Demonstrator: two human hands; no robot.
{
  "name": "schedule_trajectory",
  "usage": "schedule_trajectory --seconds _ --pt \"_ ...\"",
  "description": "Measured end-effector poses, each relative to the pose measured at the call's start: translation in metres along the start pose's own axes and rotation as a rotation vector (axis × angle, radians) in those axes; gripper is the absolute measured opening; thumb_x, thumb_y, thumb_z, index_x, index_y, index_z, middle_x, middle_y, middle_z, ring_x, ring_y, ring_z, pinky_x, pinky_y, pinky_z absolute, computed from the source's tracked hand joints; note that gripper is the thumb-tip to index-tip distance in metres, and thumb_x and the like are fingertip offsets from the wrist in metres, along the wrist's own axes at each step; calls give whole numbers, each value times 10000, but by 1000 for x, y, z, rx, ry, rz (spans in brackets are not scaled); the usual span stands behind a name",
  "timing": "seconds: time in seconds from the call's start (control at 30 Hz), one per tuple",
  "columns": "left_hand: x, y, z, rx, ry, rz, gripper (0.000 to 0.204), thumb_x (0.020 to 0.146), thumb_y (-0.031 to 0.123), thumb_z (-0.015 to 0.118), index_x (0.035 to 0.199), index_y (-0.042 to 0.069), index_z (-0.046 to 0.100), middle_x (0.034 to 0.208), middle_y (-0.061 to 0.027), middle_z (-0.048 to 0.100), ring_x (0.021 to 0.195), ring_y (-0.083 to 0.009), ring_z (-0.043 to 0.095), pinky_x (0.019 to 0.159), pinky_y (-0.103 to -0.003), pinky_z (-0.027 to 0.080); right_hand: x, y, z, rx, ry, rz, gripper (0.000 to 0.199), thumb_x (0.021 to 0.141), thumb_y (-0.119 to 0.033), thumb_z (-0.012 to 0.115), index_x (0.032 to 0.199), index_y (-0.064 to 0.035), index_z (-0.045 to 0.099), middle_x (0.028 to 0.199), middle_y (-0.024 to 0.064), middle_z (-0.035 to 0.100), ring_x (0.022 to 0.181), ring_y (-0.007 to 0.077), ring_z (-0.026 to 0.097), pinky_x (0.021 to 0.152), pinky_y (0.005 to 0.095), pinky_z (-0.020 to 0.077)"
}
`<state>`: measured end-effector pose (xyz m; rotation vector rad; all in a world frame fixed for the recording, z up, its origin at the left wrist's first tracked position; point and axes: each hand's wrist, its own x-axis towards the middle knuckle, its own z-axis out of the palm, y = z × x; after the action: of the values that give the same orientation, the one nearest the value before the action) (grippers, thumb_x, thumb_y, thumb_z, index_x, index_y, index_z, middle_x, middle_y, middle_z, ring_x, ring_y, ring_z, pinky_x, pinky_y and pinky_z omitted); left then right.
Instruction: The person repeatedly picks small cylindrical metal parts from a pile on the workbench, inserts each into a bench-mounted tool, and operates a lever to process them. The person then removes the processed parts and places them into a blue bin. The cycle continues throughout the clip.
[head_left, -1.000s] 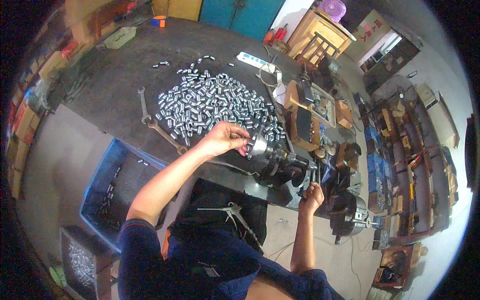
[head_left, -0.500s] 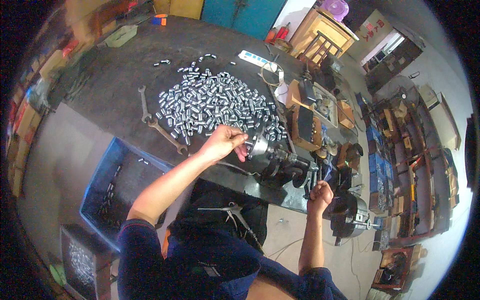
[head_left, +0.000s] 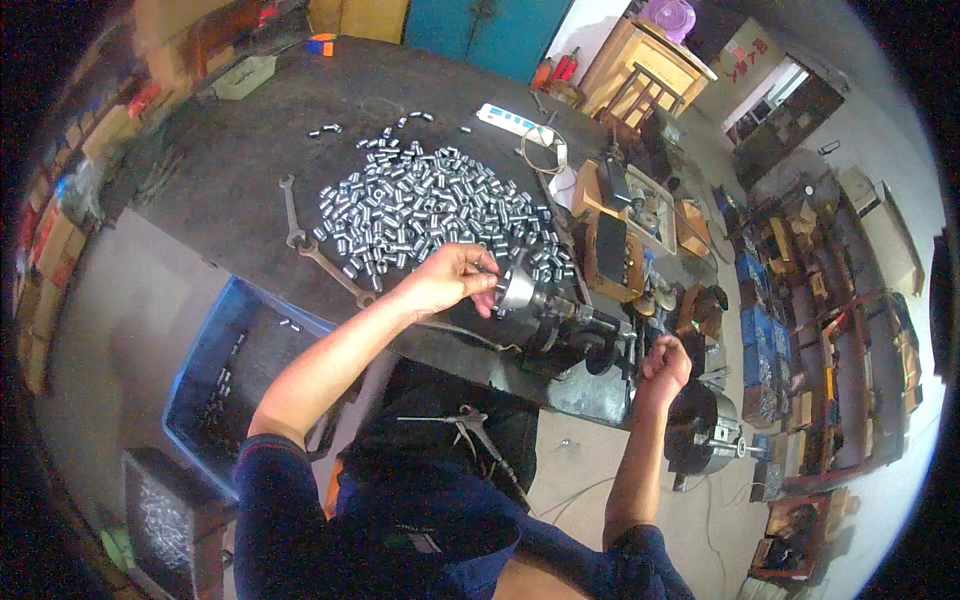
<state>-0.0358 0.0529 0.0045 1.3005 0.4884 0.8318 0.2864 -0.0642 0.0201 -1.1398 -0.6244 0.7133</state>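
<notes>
My left hand is closed in a pinch at the round metal chuck of a small bench machine. Whatever its fingertips hold is mostly hidden; a bit of shiny metal shows there. At the machine's other end, my right hand is curled into a fist near the levers, and its fingers cover what is in it. Behind my left hand spreads a big heap of short shiny metal sleeves on the dark workbench.
Two open-end wrenches lie left of the heap. A blue bin with a few sleeves stands at the near left. An air blow gun lies by my lap. A power strip and wooden boxes are farther right.
My right hand has moved to the right and slightly up, away from the machine's near edge. My left hand stays at the chuck, almost unmoved.
</notes>
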Motion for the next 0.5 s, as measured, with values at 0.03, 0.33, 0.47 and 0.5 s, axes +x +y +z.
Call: schedule_trajectory --seconds 0.03,0.33,0.47,0.5 --pt "2 4 0 2 -23 -40 117 837 52 471 902 -44 486 703 -130 583 593 -205 597 554 -285 493 7 -2 4 22 -21 -18 203 825 -149 411 735 -4 522 497 -36 333 399 42 277 342 191 201" --pt "0 -1 2 -18 36 -49 168 834 114 506 846 -53 528 675 -121 584 577 -193 594 553 -279 487 15 -6 14 23 -89 -97 180 829 -140 405 776 3 501 520 -37 334 423 27 258 361 175 180" --pt "-2 7 4 48 73 -63 148 827 77 504 839 -68 531 663 -124 578 546 -188 584 522 -267 481 10 -4 6 2 -78 -47 179 830 -144 388 765 -12 490 533 -43 332 430 25 250 361 168 173" --pt "-2 7 5 52 79 -69 139 823 61 503 831 -75 529 659 -126 575 537 -189 581 509 -264 481 11 -3 4 -18 -60 -25 177 829 -144 388 762 -15 489 536 -44 334 431 24 250 359 167 171"
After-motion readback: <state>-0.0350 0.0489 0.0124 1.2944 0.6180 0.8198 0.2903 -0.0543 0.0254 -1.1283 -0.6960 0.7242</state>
